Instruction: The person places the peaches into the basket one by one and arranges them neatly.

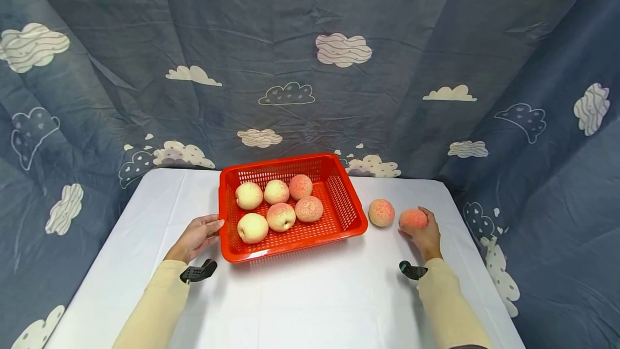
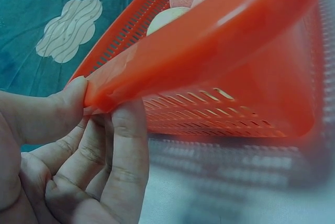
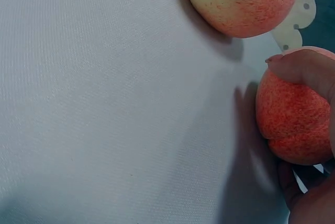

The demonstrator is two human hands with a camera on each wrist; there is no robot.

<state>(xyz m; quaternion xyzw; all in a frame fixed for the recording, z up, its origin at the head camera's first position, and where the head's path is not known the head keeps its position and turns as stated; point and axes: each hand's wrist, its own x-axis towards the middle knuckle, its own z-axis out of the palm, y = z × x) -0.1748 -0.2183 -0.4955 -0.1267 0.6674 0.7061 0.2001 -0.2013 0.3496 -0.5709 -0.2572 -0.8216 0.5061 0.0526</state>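
A red plastic basket (image 1: 290, 247) with slotted walls stands on the table, holding several peaches in pale yellow and pinkish tones. My left hand (image 1: 197, 237) pinches its left rim; the left wrist view shows the thumb on top of the rim (image 2: 209, 43) and fingers beneath it. To the right of the basket, my right hand (image 1: 428, 235) grips a reddish peach (image 1: 413, 218), thumb on one side and fingers on the other. Part of that peach is hidden by the hand in the right wrist view. Another peach (image 1: 381, 213) lies between the basket and my right hand, touched by neither.
A white cloth covers the table (image 1: 310, 306). Behind it and along both sides hangs a dark blue curtain (image 1: 290, 128) with cloud patterns. Black straps (image 1: 198, 271) are worn at both wrists, over light yellow sleeves.
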